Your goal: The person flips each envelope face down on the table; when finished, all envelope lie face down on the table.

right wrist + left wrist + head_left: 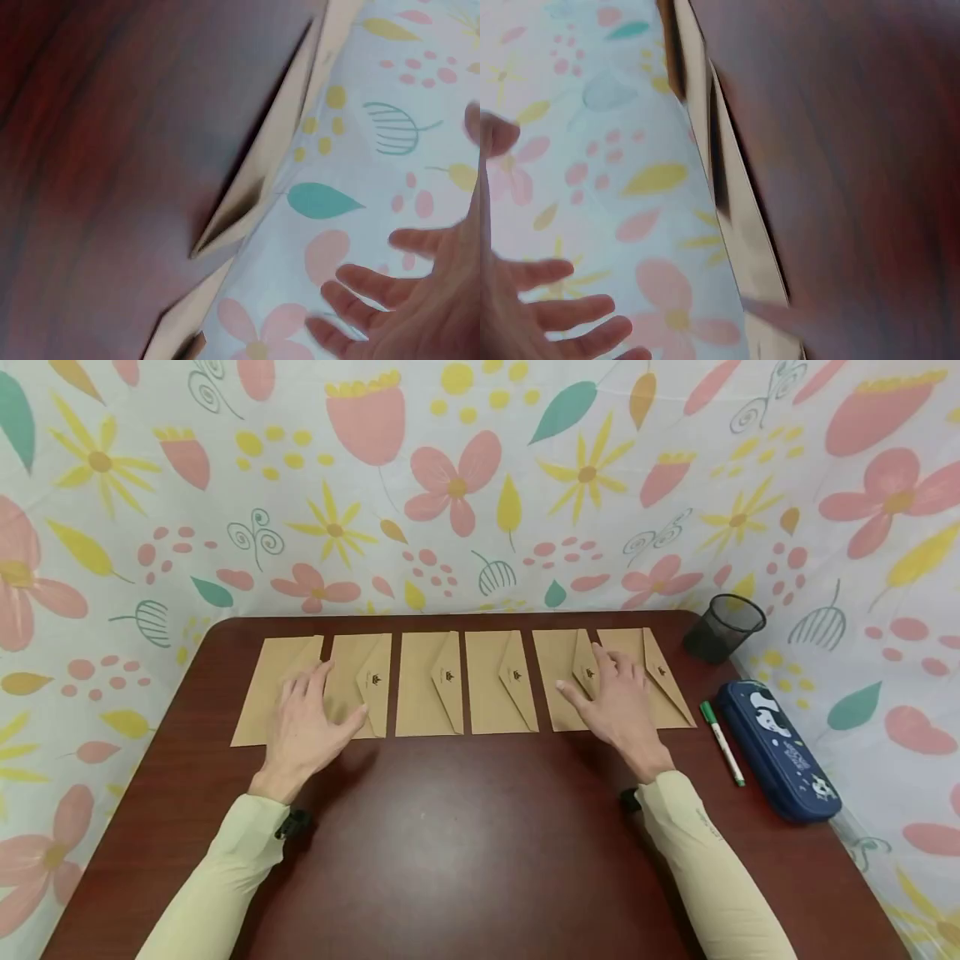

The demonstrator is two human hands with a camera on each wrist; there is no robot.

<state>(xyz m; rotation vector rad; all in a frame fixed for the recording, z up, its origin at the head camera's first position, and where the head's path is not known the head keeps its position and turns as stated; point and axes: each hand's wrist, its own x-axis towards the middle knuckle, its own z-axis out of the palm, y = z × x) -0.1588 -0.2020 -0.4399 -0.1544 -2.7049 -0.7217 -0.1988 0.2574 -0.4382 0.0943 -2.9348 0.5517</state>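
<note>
Several brown kraft envelopes (430, 685) lie in a row along the far side of the table, each with a pointed flap on its right side and most showing a small dark crown print. My left hand (303, 722), fingers spread, is over the two leftmost envelopes and partly hides them. Over the two rightmost envelopes is my right hand (622, 706), its fingers apart and relaxed. Both wrist views show the hands with nothing in them, raised above the envelopes (742, 232), whose flaps stand slightly up from the surface.
At the back right corner of the dark brown table (442, 843) stands a black mesh pen cup (722, 628). A green-capped marker (722, 743) lies beside a navy pencil case (780, 752) near the right edge. A flower-patterned cloth (465, 485) hangs behind the table and along its sides.
</note>
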